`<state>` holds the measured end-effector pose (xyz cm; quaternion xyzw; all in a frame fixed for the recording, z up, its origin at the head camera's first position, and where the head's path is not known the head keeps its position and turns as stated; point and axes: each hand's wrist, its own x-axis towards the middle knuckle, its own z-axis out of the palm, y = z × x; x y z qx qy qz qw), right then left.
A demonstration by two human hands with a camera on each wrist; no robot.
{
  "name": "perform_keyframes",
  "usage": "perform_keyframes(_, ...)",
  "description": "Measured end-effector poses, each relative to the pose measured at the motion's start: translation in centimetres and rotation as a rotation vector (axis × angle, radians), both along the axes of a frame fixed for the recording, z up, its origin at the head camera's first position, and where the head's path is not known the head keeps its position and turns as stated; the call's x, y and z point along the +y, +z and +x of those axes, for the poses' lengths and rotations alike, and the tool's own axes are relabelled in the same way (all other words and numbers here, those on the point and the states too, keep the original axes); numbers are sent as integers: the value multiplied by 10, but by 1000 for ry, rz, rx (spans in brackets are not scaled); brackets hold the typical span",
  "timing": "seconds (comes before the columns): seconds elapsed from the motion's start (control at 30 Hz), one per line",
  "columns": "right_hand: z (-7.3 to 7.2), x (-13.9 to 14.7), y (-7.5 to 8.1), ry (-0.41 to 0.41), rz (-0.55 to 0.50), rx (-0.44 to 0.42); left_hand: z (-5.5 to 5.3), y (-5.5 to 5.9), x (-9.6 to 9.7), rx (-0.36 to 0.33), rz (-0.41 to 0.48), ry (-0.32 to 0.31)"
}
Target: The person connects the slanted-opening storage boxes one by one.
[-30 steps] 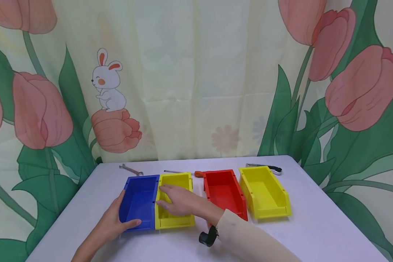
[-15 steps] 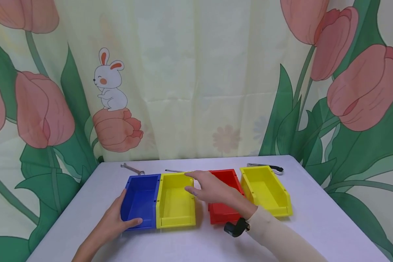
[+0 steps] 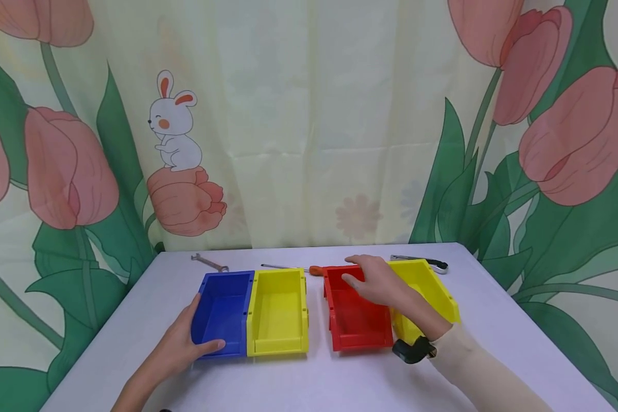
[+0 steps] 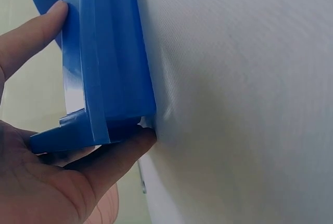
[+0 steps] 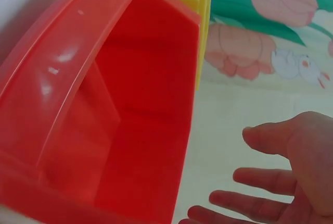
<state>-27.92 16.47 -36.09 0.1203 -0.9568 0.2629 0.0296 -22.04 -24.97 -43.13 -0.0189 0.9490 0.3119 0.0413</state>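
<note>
In the head view a blue plastic bin (image 3: pixel 221 312) stands against a yellow bin (image 3: pixel 278 309) on its right. My left hand (image 3: pixel 177 340) grips the blue bin at its near left corner. The left wrist view has the thumb (image 4: pixel 44 28) on one side of the bin's wall (image 4: pixel 112 47) and the fingers along another, close to the tabletop. My right hand (image 3: pixel 376 280) hovers over a red bin (image 3: pixel 357 320), its fingers extended and holding nothing. The right wrist view puts these fingers (image 5: pixel 250 203) beside the rim of the red bin (image 5: pixel 145 146).
Another yellow bin (image 3: pixel 424 283) stands right of the red one, partly behind my right forearm. Along the back lie a wrench (image 3: pixel 209 262), a screwdriver with an orange handle (image 3: pixel 316 270) and a black-handled tool (image 3: pixel 435 264). A printed curtain (image 3: pixel 288 126) hangs behind the white table (image 3: pixel 268 383).
My right hand has moved right, from inside the left yellow bin to above the red bin. The red bin's near end has swung slightly. My left hand keeps its grip on the blue bin.
</note>
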Motion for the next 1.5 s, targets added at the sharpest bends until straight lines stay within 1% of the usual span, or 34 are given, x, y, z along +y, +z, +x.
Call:
perform_keyframes(0.17, 0, 14, -3, -43, -22, -8, -1, 0, 0, 1, -4, 4)
perform_keyframes(0.3, 1, 18, -8, -49, -15, -10, -1, -1, -1, 5, -15, 4)
perform_keyframes(0.6, 2, 16, -22, -126, -37, -30, 0, -1, 0, 17, -15, -5)
perform_keyframes(0.8, 5, 12, -29, -156, -82, -39, 0, -2, 0, 15, -17, -2)
perform_keyframes(1.03, 6, 11, -33, -181, -96, -53, 1, -3, -1, 16, -3, -2)
perform_keyframes(1.27, 6, 9, -35, -217, -63, -77, 1, -2, 0, 19, -3, -5)
perform_keyframes(1.5, 6, 10, -37, -214, -58, -82, 2, -3, 0, 22, -5, -3)
